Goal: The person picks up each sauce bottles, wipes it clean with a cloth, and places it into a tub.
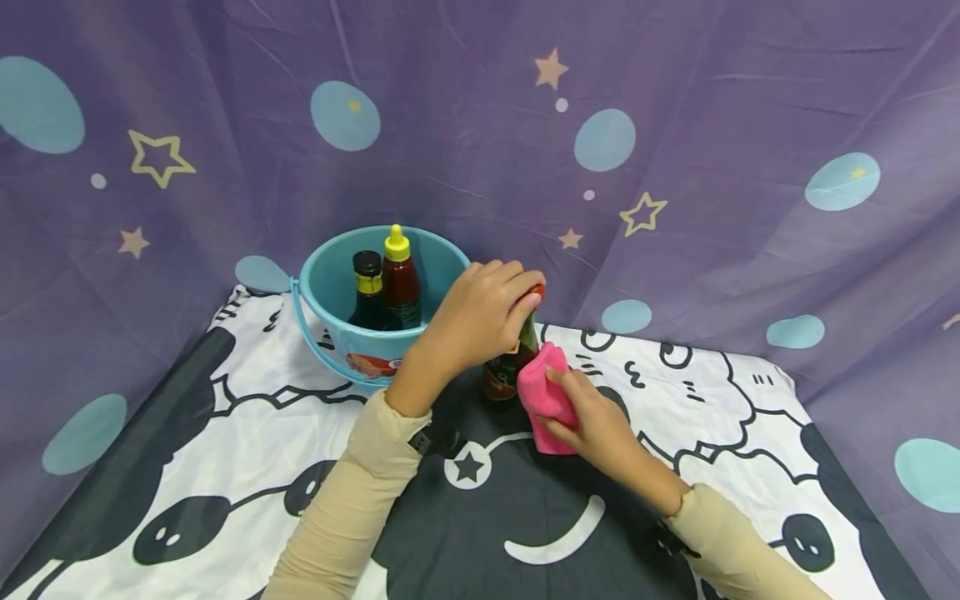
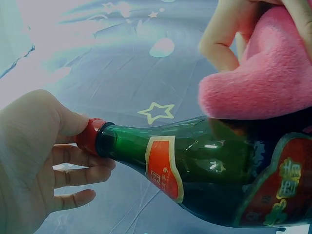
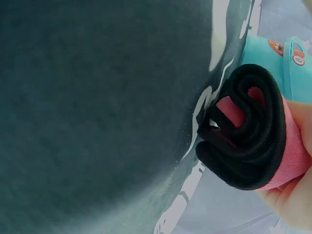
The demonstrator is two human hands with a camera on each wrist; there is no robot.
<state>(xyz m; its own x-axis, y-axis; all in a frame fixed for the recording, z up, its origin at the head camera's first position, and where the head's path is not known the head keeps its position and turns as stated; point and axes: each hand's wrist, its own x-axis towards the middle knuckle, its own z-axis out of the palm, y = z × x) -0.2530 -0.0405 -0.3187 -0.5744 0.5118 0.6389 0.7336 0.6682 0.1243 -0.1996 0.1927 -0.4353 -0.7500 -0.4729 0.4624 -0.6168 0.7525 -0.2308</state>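
A dark green glass bottle point(image 2: 204, 161) with a red cap point(image 2: 89, 138) and red labels stands on the patterned cloth right of the bucket. My left hand point(image 1: 487, 312) pinches the cap from above between thumb and fingers. In my right hand point(image 1: 603, 425) is a bunched pink cloth point(image 1: 547, 396), held against the bottle's right side. The left wrist view has the pink cloth lying along the bottle's body. Dark edging and rolled folds of the cloth show in the right wrist view. Part of the bottle's label is hidden behind the cloth.
Left of the bottle stands a light blue bucket point(image 1: 341, 337) with a handle. Inside it are a black-capped dark bottle point(image 1: 367, 292) and a red sauce bottle with a yellow tip point(image 1: 401, 279). A purple curtain point(image 1: 480, 125) hangs behind the black-and-white covering point(image 1: 480, 533).
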